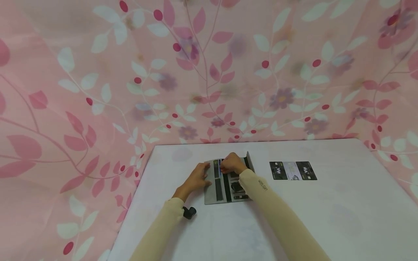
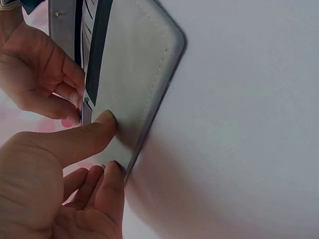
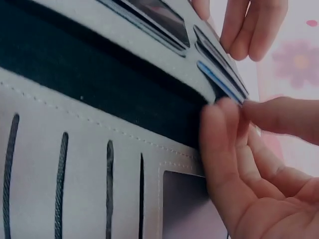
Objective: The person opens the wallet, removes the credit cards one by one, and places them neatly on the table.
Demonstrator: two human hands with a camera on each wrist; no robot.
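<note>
Head view forward-down; 2 wrist views close, sharing wallet.

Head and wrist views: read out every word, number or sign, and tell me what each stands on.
"VIP": dark card at the row's left end.
"VIP": dark card at the row's right end.
Pale middle card: markings too small to read.
Right sleeve: dark lettering, too blurred to read surely.
Wallet: nothing readable; any print in its slots is too small or blurred.
Numbers: none readable.
</note>
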